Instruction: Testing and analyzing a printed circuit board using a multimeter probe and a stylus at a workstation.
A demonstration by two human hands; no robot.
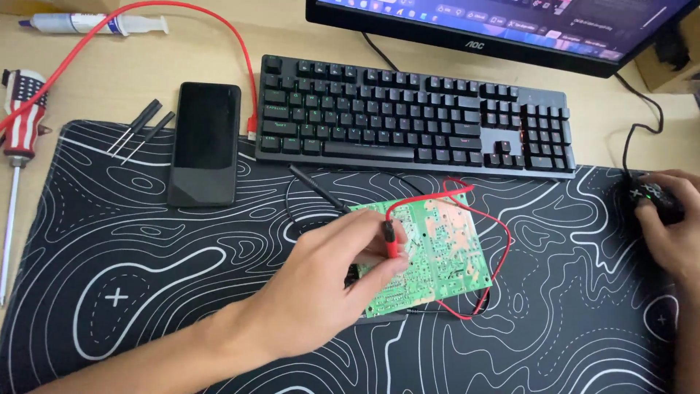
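My left hand (332, 273) rests over the left part of a green circuit board (437, 255) on the black patterned desk mat (146, 277). Its fingers pinch a red test probe (391, 239) and a black test probe (318, 190), both tips down on the board. A red lead (496, 226) loops around the board's right side. At the right edge, my right hand (667, 226) grips a small black controller-like device (651, 197) with a green light and a black cable.
Behind the mat sits a black keyboard (415, 117) under a monitor (510, 29). A black phone (205, 142), two thin black tools (142, 128), a striped-handled screwdriver (20, 117), a syringe tube (95, 24) and a red cable (219, 22) lie at left.
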